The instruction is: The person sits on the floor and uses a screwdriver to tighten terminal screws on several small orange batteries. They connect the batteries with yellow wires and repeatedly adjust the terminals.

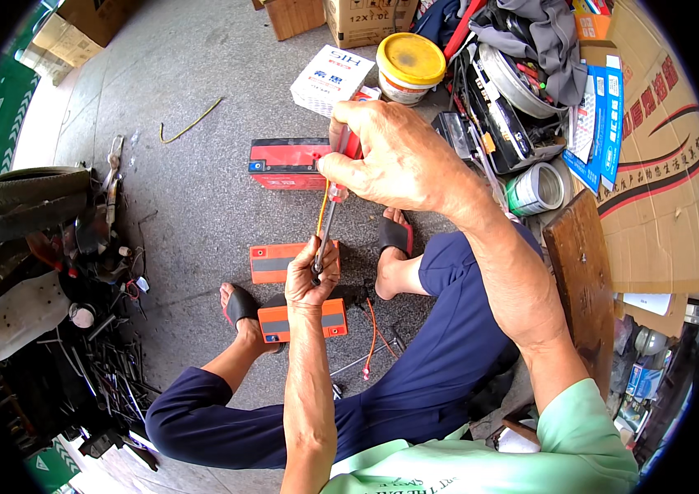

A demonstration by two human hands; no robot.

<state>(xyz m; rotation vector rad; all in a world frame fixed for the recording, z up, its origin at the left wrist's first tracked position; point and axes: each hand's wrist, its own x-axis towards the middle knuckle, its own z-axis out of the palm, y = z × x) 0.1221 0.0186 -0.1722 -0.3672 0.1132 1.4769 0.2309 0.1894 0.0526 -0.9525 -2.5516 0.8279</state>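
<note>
My right hand (390, 156) grips a red-handled screwdriver (348, 144) upright, its shaft running down to my left hand (310, 276). The left hand's fingers are closed round the lower shaft and the end of a yellow wire (321, 216); the very tip is hidden among them. Just left of my right hand sits a red-and-black battery (282, 160). Below it, two orange batteries with grey bands (269, 265) (283, 325) lie on the grey floor (168, 198), one behind and one beside my left wrist. An orange wire (373, 333) lies to their right.
Tyres and tools (36, 189) crowd the left. At the back are a yellow-lidded bucket (410, 58), a white box (324, 78) and a pile of parts (504, 90). A cardboard sheet (646, 230) and wooden board (580, 280) flank my right. My feet (246, 309) are beside the batteries.
</note>
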